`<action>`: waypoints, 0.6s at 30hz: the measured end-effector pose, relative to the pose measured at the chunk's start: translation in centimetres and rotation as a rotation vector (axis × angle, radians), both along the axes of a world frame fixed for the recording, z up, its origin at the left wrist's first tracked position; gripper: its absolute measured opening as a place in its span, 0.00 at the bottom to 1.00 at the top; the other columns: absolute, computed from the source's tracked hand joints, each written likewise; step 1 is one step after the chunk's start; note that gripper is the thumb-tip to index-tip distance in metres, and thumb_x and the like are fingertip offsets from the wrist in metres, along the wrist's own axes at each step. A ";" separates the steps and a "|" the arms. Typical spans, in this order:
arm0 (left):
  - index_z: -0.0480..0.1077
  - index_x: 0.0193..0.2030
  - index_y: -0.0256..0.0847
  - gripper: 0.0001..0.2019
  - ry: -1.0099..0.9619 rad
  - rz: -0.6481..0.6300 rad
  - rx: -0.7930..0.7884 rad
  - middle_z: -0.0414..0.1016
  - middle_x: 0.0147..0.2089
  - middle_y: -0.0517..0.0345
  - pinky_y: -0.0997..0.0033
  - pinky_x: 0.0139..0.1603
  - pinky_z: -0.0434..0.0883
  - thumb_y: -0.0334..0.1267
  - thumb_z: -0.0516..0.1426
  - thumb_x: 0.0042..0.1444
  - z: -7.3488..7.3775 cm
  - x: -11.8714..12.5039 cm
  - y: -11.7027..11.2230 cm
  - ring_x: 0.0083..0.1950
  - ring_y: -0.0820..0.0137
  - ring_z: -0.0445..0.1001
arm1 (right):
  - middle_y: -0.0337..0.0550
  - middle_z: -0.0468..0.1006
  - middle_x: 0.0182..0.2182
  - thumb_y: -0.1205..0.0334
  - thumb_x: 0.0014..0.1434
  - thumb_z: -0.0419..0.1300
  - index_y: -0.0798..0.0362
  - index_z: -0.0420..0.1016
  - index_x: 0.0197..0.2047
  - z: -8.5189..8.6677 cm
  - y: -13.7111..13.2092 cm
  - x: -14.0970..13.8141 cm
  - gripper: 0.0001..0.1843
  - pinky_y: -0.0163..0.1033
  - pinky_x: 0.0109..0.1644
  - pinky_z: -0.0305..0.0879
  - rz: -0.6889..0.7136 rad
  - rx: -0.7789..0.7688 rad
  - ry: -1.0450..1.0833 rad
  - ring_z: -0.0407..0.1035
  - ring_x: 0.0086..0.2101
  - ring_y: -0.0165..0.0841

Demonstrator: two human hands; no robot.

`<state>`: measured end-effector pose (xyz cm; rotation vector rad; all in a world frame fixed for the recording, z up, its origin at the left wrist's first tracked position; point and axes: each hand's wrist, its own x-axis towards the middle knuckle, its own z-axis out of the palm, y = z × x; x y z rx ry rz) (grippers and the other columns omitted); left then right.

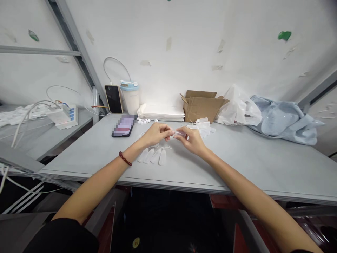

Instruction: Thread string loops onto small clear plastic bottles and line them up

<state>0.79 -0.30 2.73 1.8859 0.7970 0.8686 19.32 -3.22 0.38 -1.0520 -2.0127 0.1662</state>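
Note:
My left hand [155, 134] and my right hand [191, 140] meet above the grey table [237, 165], both pinching a small clear plastic tube [178, 133] between them. A dark red bead bracelet [124, 159] sits on my left wrist. Just below the hands, several clear plastic tubes [154, 156] lie side by side on the table. More clear pieces [204, 127] are heaped behind my right hand. Small white caps [143, 121] are scattered behind my left hand.
A phone [123, 126] lies flat left of the hands; another phone [113, 99] leans on the wall beside a white cup [130, 95]. A stack of white sheets [162, 112], a cardboard box [201, 105], a plastic bag [238, 107] and blue cloth [284, 119] line the back.

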 end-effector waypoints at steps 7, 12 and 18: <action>0.71 0.27 0.31 0.22 -0.060 0.009 -0.122 0.73 0.26 0.53 0.73 0.29 0.73 0.53 0.56 0.53 -0.4 0.3 0.3 0.25 0.74 0.72 | 0.44 0.76 0.26 0.57 0.57 0.58 0.56 0.72 0.38 -0.2 0.2 0.0 0.10 0.35 0.28 0.63 -0.064 0.112 0.024 0.65 0.23 0.30; 0.68 0.22 0.32 0.24 -0.048 -0.012 -0.149 0.70 0.21 0.56 0.76 0.23 0.69 0.54 0.55 0.54 -0.2 0.3 0.0 0.20 0.76 0.69 | 0.45 0.76 0.27 0.60 0.59 0.56 0.54 0.71 0.38 -0.5 0.3 -0.1 0.07 0.37 0.30 0.65 -0.073 0.292 -0.068 0.68 0.27 0.34; 0.70 0.26 0.31 0.20 -0.105 -0.060 -0.226 0.73 0.27 0.54 0.74 0.27 0.71 0.50 0.58 0.52 0.1 0.2 0.0 0.24 0.75 0.71 | 0.46 0.77 0.29 0.63 0.59 0.55 0.53 0.70 0.37 -0.3 0.2 -0.2 0.05 0.37 0.31 0.66 -0.081 0.368 -0.063 0.70 0.30 0.34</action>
